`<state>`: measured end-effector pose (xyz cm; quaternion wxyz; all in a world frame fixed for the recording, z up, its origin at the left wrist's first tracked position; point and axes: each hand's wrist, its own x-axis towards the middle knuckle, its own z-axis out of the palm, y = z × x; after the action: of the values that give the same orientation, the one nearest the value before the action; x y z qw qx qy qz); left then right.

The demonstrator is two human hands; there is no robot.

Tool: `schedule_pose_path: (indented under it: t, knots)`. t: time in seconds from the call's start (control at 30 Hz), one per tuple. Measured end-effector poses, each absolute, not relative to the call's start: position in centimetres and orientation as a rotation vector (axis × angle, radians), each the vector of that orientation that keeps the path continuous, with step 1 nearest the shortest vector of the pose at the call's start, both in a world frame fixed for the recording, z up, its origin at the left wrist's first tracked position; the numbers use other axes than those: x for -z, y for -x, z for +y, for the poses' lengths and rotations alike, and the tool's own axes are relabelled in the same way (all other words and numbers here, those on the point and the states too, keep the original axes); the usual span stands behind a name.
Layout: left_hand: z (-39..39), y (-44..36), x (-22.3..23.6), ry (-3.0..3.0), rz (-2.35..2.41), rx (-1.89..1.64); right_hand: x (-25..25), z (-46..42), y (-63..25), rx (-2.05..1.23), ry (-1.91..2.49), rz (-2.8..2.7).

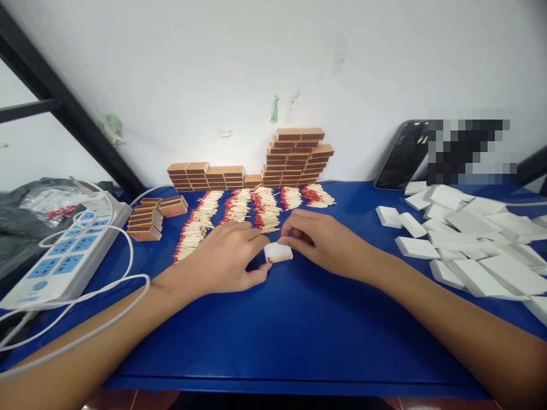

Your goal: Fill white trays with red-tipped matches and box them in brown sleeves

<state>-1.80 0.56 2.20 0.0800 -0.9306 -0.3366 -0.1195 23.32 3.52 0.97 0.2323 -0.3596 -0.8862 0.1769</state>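
A small white matchbox tray (278, 251) lies on the blue table with a few red-tipped matches along its near side. My left hand (222, 256) grips the tray's left end between thumb and index finger. At the tray's far right corner is my right hand (318, 239), its fingers curled and pinched together; whatever is between the fingertips is hidden. Just beyond the hands lie rows of loose red-headed matches, among them a long row (200, 222), a middle pile (265, 209) and a right pile (317, 195).
Stacked brown matchboxes (294, 159) stand against the wall, with a smaller group (147, 219) at left. Many white trays (478, 233) are heaped at right, near a leaning phone (401, 154). A power strip (68, 250) and white cable (139, 277) lie at left, the cable crossing near my left forearm.
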Motion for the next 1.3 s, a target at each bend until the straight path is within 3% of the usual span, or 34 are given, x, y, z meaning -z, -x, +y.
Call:
schedule_pose_path:
  t: [0.37,1.3]
  knots:
    - [-0.8,1.1,-1.6,2.881,-0.794,0.475,2.0,4.8,-22.7,-0.398,1.002,-2.41]
    - [-0.4,1.5,-2.1,2.848,-0.787,0.439,0.1,4.6,-23.1,-0.48,1.252,-2.511]
